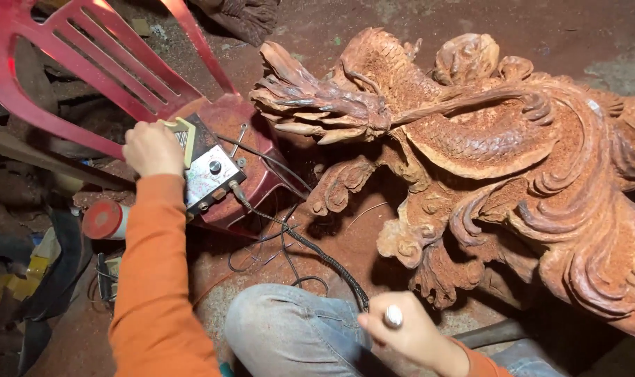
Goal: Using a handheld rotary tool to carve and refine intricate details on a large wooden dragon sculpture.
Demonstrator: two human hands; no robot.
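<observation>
My left hand [152, 148] rests on a small metal control box [207, 169] that sits on the seat of a red plastic chair [87, 66]. A black coiled cable [317, 253] runs from the box down to my right hand [406, 334], which is closed around a handheld tool with a silver end [393, 317]. A large reddish carved wooden sculpture [499, 160] with scales and swirls lies to the right of both hands, a little beyond my right hand.
My knee in blue jeans [289, 328] is at the bottom centre. A red and white cylinder [106, 220] lies left of my arm. Loose wires [262, 251] and red sawdust cover the floor. Dark clutter fills the left edge.
</observation>
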